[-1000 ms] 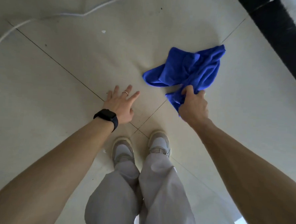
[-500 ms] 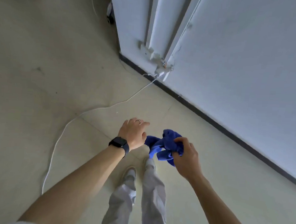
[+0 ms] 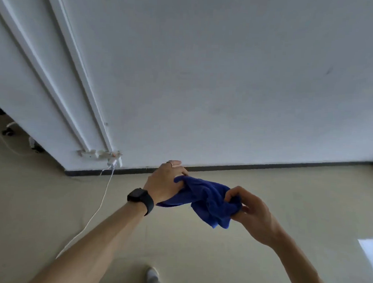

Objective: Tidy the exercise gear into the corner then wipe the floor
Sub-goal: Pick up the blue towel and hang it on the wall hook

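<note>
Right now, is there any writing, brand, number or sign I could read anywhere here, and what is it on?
None can be read. The black watch shows a dark, blank face; the blue cloth, the white wall and the plug at the skirting carry no visible label.

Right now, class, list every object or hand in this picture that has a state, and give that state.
blue cloth: bunched, held up off the floor between both hands.
left hand: grips one end of the cloth.
right hand: fingers curled, pinching the other end.
white cable: plugged in at the wall, lying slack on the floor.
watch: strapped on the left wrist.
</note>
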Demonstrator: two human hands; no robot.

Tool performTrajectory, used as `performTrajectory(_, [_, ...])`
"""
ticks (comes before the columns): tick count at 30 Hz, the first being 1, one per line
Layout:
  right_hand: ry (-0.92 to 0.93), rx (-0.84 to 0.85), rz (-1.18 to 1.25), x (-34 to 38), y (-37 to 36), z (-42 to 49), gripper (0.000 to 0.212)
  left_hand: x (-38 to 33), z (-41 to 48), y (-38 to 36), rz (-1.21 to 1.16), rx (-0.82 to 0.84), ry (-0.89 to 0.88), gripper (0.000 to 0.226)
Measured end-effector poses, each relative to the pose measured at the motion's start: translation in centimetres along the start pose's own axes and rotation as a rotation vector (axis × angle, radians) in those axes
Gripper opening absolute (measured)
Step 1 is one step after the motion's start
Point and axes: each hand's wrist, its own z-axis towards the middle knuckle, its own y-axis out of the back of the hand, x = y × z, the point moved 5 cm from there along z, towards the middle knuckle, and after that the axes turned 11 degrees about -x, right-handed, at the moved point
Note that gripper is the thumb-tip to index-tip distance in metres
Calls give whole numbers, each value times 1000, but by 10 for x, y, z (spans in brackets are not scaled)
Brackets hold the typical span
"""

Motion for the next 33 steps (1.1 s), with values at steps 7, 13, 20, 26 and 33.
performTrajectory(7, [-200,-505,-84,-91,132,-111,39,-162,-4,-43,-3,103,-299,9])
performTrajectory(13, [-318,-649,-185,-146,180,-229,48,-323,-85,-152,39,372,-605,12])
performTrajectory(20, [-304,-994,-154,-183,244,-320,18,-448,-174,-253,60,522,-814,15])
performTrajectory(26, [-235,-1192,-229,-198,323,-378,10,-508,-196,-289,46,532,-906,16])
performTrajectory(33, [-313,-1168,-259,-235,400,-384,21,-587,-171,-340,-23,501,-904,16])
